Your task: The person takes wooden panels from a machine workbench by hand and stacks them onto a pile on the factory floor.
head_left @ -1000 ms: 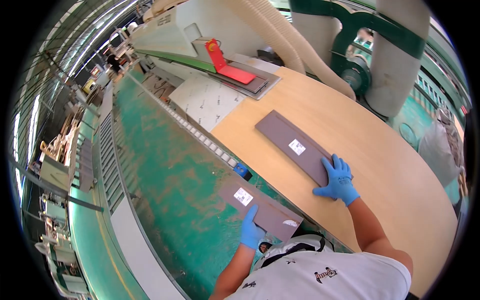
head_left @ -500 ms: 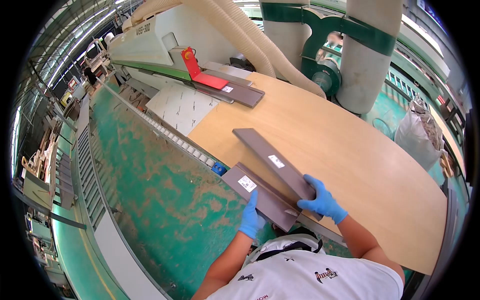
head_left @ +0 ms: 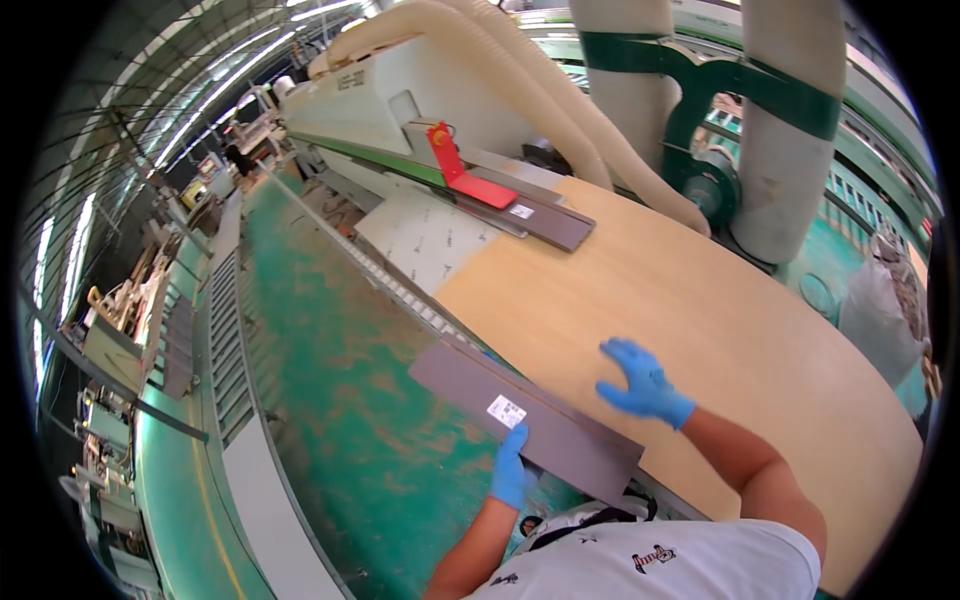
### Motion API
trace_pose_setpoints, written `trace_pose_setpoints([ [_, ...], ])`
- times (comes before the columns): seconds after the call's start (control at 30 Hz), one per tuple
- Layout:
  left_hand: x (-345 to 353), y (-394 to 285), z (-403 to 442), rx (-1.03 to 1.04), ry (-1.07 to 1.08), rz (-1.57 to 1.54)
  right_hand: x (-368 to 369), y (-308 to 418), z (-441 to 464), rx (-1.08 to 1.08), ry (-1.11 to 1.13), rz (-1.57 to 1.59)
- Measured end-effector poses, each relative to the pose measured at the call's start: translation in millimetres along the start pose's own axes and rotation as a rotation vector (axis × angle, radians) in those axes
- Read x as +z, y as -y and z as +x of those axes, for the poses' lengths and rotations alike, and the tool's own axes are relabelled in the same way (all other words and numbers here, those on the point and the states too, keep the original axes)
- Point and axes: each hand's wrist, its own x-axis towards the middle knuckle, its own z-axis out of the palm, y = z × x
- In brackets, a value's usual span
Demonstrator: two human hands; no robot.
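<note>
Labelled grey-brown rectangular panel point(head_left: 560, 432) is pinched at its outer edge by blue-gloved left hand point(head_left: 512, 470), held at left edge of pale wood-coloured tabletop point(head_left: 740, 320). Blue-gloved right hand point(head_left: 645, 388) is held spread over tabletop.

The gloved left hand point(head_left: 510, 478) grips a labelled brown board point(head_left: 570, 440) by the table's point(head_left: 740, 370) left edge; the gloved right hand point(head_left: 645, 387), fingers spread, is over the table. Another board point(head_left: 560, 226) lies at the far end, beside a red guard point(head_left: 482, 188).
</note>
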Motion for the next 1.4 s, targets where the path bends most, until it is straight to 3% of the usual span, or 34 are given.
trace_pose_setpoints([
  [0.2,-15,-15,-48,0.189,-0.100,0.000,18,-85,195,0.097,-0.120,-0.441],
  [0.33,-30,-20,-73,0.287,-0.145,-0.041,30,-117,297,0.118,-0.153,-0.506],
  [0.43,-44,-20,-84,0.371,-0.228,-0.071,44,-122,313,0.179,-0.036,-0.438],
  [0.67,-60,-30,-76,0.348,-0.212,-0.208,51,-120,221,0.026,-0.180,-0.526],
  [0.83,-53,-33,-58,0.278,-0.130,-0.199,30,-86,94,-0.052,-0.272,-0.470],
  [0.93,-49,-30,-42,0.250,-0.125,-0.136,-1,-47,17,0.130,-0.126,-0.436],
  [0.97,-49,-31,-40,0.210,-0.138,-0.141,-13,-33,-1,0.303,-0.020,-0.439],
  [1.07,-42,-26,-29,0.123,-0.118,-0.089,-24,-30,-37,0.429,-0.136,-0.501],
  [1.13,-49,-30,-36,0.085,-0.035,-0.057,-25,-17,-56,0.526,-0.047,-0.485],
  [1.17,-48,-34,-36,0.113,0.033,-0.032,-25,-14,-57,0.560,0.041,-0.434],
  [1.4,-22,-30,-19,-0.040,0.070,-0.023,-20,-4,-62,0.560,-0.008,-0.311],
])
